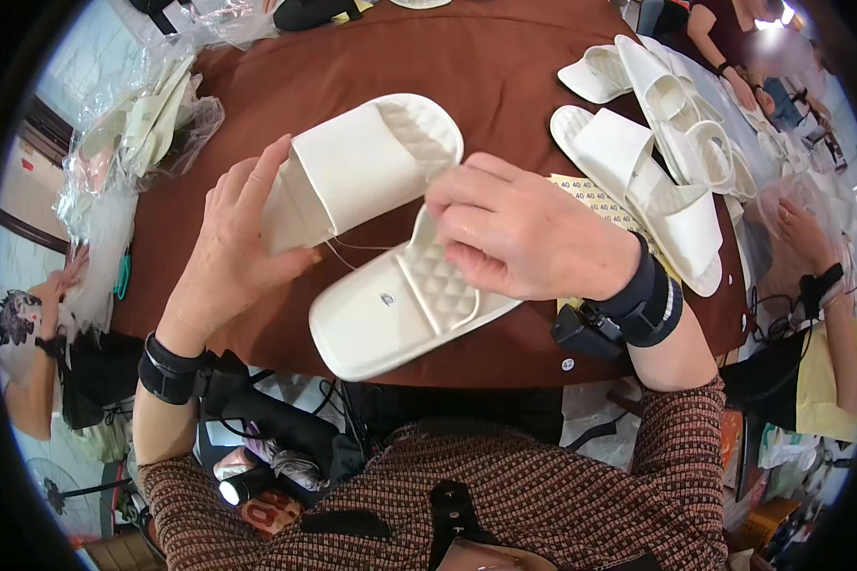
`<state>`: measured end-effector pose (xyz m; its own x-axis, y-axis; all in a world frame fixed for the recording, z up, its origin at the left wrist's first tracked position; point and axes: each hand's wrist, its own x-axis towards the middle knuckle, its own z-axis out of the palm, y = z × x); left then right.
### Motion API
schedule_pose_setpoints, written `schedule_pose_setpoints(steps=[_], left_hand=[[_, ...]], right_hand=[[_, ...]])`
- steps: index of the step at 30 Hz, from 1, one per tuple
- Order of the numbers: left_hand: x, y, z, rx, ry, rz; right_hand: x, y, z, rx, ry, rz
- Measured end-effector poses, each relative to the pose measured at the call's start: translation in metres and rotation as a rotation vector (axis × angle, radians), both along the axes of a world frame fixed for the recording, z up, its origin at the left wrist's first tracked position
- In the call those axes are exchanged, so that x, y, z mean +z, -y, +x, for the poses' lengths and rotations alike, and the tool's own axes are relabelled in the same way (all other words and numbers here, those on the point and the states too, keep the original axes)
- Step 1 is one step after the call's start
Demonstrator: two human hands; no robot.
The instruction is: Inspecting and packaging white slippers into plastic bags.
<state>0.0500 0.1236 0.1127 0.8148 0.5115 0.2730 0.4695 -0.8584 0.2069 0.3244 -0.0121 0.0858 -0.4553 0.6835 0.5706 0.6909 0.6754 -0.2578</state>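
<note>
Two cream slide slippers lie in front of me on the brown cloth. My left hand (233, 238) grips the end of the upper slipper (357, 171), thumb on one edge and fingers along the other. Over the lower slipper (362, 324), my right hand (528, 228) is closed with its fingers curled; what they pinch, if anything, is hidden. That slipper rests at a slant, with its quilted insole partly covered by the hand. A thin clear thread (367, 248) runs between the two slippers. Black bands circle both my wrists.
More cream slippers (619, 147) are piled at the right over a yellow sticker sheet (581, 190). Slippers in clear plastic bags (157, 124) lie at the far left. The brown cloth (486, 67) covers the table. Other people's hands (805, 233) show at both sides.
</note>
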Motion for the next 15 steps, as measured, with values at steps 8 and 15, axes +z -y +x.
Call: schedule_pose_setpoints(steps=[8,15], left_hand=[[-0.045,-0.001,-0.004,0.195,0.115,-0.092],[-0.057,0.027,-0.016,0.175,-0.016,-0.207]], right_hand=[[-0.006,-0.003,0.009,-0.263,-0.185,-0.074],[0.010,0.017,0.011,-0.261,0.044,-0.570]])
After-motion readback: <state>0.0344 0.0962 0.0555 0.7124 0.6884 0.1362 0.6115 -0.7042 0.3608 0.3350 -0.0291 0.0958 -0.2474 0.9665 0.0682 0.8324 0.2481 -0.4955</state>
